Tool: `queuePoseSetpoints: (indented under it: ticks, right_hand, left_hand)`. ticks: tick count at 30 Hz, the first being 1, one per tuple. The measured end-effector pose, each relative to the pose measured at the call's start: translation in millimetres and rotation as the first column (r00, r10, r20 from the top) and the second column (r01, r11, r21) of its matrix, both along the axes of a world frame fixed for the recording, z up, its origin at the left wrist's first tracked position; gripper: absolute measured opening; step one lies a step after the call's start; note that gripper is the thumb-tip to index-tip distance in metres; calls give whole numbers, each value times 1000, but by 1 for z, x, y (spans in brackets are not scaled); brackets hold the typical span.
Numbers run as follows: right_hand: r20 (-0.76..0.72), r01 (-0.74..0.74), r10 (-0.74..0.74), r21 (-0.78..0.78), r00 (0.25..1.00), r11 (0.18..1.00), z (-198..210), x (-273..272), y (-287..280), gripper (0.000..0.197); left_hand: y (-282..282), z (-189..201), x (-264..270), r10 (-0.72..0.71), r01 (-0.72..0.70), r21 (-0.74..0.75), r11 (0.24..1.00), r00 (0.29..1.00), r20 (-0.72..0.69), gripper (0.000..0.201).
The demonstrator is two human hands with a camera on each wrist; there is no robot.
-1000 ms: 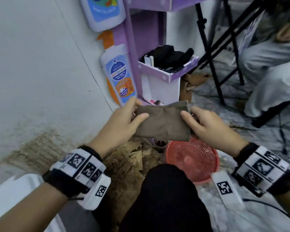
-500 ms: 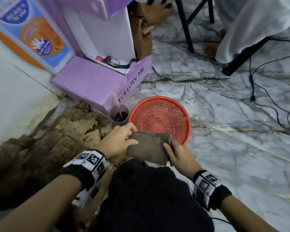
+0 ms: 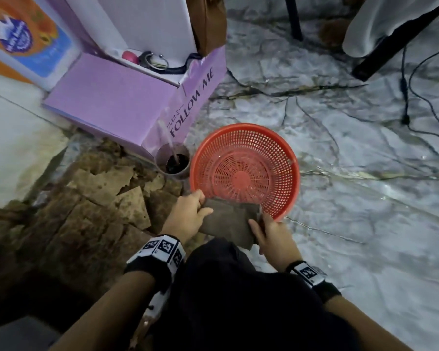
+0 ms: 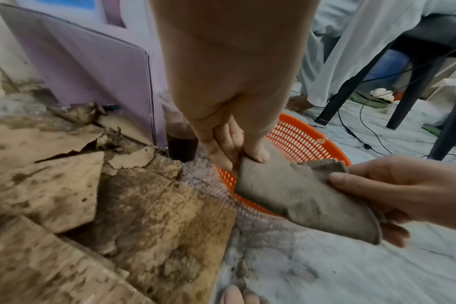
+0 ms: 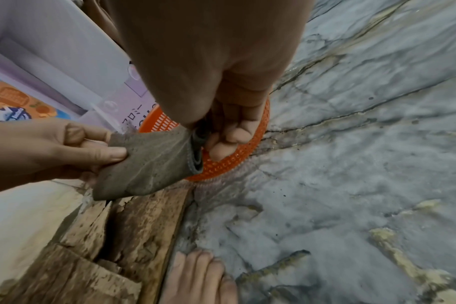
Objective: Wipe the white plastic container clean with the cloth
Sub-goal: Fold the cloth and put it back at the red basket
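Low in the frame's centre, the left hand (image 3: 189, 217) and right hand (image 3: 271, 235) pinch the folded cloth (image 3: 230, 225) taut (still preparing, I judge); next requires finding the white container, which is unseen.

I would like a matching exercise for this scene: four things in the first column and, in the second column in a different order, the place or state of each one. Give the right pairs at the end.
Column one:
1. cloth
2. red basket
3. cup of dark liquid
4. purple box

Column two:
A. stands against the wall, printed FOLLOW ME
B. stands upright between the box and the basket, with a straw in it
C. held folded by left hand and right hand
D. lies open on the marble floor, nothing in it

Pairs: 1-C, 2-D, 3-B, 4-A
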State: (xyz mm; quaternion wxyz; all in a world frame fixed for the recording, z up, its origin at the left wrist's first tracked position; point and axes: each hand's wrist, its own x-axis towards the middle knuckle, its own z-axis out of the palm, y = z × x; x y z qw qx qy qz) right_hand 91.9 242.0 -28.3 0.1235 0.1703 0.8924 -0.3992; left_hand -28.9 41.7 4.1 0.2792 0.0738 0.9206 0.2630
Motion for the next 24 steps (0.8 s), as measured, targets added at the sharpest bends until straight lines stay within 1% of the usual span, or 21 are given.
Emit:
queuePoseSetpoints:
  ticks: [3, 5, 8, 13, 19, 22, 24]
  right_hand:
    - [21, 1, -2, 55, 1000, 998, -1, 1, -2, 23]
    - [40, 1, -5, 97, 999, 995, 2, 3, -4, 27]
    - [53, 25, -31, 113, 998, 993, 6, 3, -8, 32]
    - [75, 50, -60, 134, 995, 990, 10, 3, -10, 33]
    - [88, 33, -46, 150, 995, 988, 10, 11, -4, 42]
    - [104, 33, -52, 169, 993, 985, 16, 6, -7, 47]
    - [117, 68, -89, 170, 989, 983, 25, 4, -4, 46]
  left_hand:
    - [0, -4, 0, -8, 8, -16, 1000, 1000, -4, 29]
    - [-2, -5, -1, -20, 20, -41, 999, 1000, -1, 29]
    - [-6, -5, -1, -26, 25, -78, 997, 1000, -13, 23]
    - [-10, -5, -1, -35, 37, -63, 997, 999, 23, 20]
    - [-19, -3, 1, -105, 107, -94, 990, 994, 30, 32]
    - [-30, 11, 5, -126, 132, -97, 986, 990, 68, 43]
    - [-44, 19, 8, -134, 143, -112, 983, 988, 77, 47]
